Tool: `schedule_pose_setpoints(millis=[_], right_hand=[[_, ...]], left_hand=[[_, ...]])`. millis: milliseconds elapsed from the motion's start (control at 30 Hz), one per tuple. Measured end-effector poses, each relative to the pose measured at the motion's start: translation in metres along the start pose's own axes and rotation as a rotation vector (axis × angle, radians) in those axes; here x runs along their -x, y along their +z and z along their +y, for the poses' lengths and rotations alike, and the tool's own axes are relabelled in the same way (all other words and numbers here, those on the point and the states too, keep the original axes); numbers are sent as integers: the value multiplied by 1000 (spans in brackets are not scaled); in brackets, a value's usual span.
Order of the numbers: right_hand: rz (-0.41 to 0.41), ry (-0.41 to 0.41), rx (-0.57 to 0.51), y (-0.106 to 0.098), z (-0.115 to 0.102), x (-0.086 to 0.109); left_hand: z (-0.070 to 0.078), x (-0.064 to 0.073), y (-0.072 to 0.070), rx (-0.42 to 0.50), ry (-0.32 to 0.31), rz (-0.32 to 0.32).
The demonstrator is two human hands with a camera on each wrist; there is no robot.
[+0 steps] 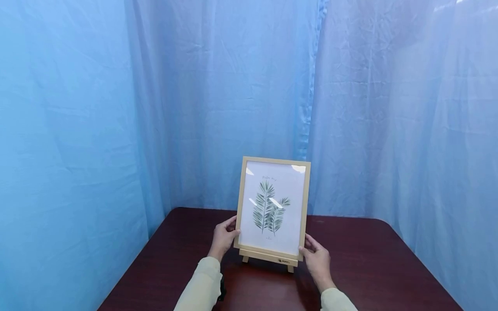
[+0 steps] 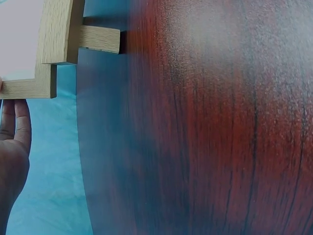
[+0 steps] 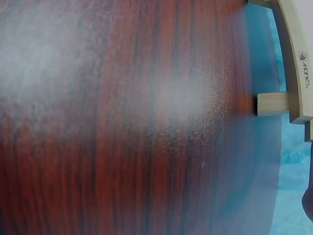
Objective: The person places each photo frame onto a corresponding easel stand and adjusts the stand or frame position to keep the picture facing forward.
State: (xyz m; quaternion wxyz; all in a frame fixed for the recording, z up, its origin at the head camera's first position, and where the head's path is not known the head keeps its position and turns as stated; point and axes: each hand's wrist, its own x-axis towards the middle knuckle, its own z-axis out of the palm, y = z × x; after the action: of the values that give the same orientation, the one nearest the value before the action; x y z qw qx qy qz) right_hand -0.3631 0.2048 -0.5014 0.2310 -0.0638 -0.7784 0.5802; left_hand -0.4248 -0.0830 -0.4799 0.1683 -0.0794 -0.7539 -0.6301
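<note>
A framed picture [image 1: 271, 207] of green palm leaves, in a light wood frame, leans on a small wooden tabletop easel [image 1: 258, 255]. My left hand [image 1: 223, 238] pinches the frame's left side low down, thumb at the front edge and fingers along the side. At the lower right corner, my right hand [image 1: 317, 261] grips the frame the same way. The left wrist view shows the fingers [image 2: 22, 122] against the frame's corner [image 2: 46, 88], beside the easel's ledge. In the right wrist view, an easel leg [image 3: 273, 104] stands on the table; most of that hand is out of sight.
The dark red-brown wooden table [image 1: 358, 259] has a glossy top and rounded far corners. Blue curtains [image 1: 233, 86] hang behind it and along both sides. Both forearms wear pale sleeves [image 1: 202, 280].
</note>
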Motion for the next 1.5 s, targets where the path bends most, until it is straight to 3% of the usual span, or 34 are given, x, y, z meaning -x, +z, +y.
schedule_pose_setpoints(millis=[433, 767, 1200, 1500], right_hand=[[-115, 87, 10, -6, -4, -5], [-147, 72, 39, -6, -4, -7], [-182, 59, 97, -12, 0, -14], [-193, 54, 119, -16, 2, -17]], left_hand=[[2, 3, -2, -9, -31, -9], [2, 6, -3, -17, -54, -7], [-1, 11, 1, -22, -10, 2], [3, 17, 3, -25, -14, 12]])
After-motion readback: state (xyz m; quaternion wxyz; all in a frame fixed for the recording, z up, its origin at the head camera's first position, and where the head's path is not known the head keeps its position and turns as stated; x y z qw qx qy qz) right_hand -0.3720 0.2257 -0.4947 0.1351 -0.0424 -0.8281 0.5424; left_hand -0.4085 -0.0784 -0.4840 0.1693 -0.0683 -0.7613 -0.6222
